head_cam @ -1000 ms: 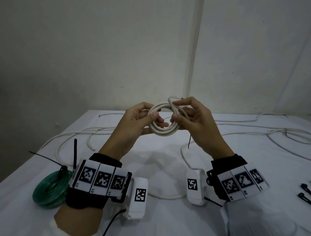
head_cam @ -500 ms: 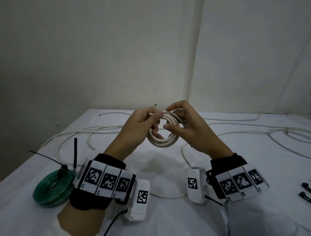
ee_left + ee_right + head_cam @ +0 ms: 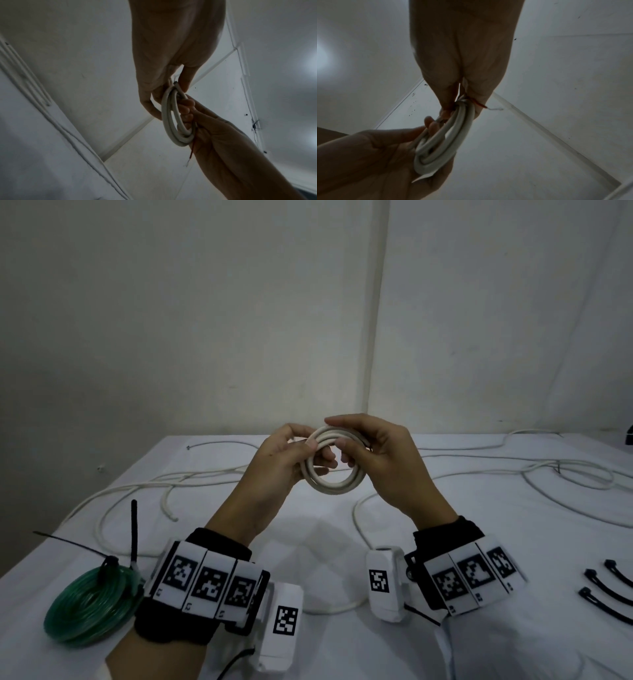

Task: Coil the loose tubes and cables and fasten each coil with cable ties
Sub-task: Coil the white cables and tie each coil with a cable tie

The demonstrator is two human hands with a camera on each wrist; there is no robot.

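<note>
The fingers (image 3: 320,462) of the left hand (image 3: 284,463) curl through the middle of the small coil of thick off-white round cable (image 3: 334,486), and the thumb presses its top turns. The right hand (image 3: 380,460) pinches the other side, with the fingers over the upper turns and the thumb inside the ring. The coil is in the air between both hands, above the white-covered table (image 3: 479,542); no tie is on it yet. From the wrist views a cut end (image 3: 176,84) sticks up near the left thumb, and a thin red wire (image 3: 478,104) comes out by the right hand.

I think the stiff turns can spring open when one hand lets go to reach the loose black plastic cable ties (image 3: 603,587) at the right. Loose white cables (image 3: 565,474) lie behind, and a coil of green translucent tube (image 3: 85,607), already tied, lies at the left.
</note>
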